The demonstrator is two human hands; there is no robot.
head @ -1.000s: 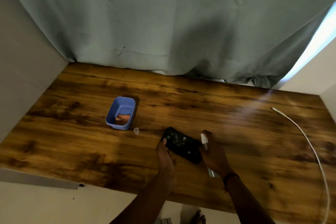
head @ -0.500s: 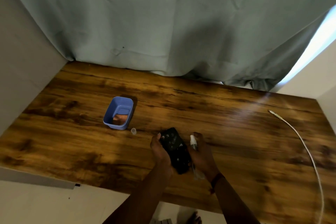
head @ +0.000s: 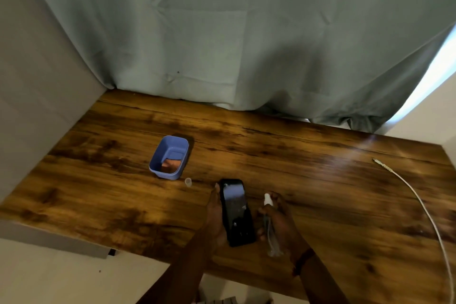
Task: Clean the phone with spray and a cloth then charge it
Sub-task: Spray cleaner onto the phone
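Head view: wooden table point(head: 320, 192) against grey curtain point(head: 222, 32).

I'm looking into a home corner: a wood-grain desk point(head: 320, 180) against plain walls point(head: 44, 81), a grey-green curtain point(head: 222, 32) hanging behind it.

I see black phone point(head: 237, 212) w/ pale glare, clear spray point(head: 271, 234) w/ white top, blue tub point(head: 160, 158), orange cloth point(head: 170, 165), white cable point(head: 419, 205), dark-streaked brown wood desk point(head: 320, 180), grey-green curtain point(head: 222, 32)
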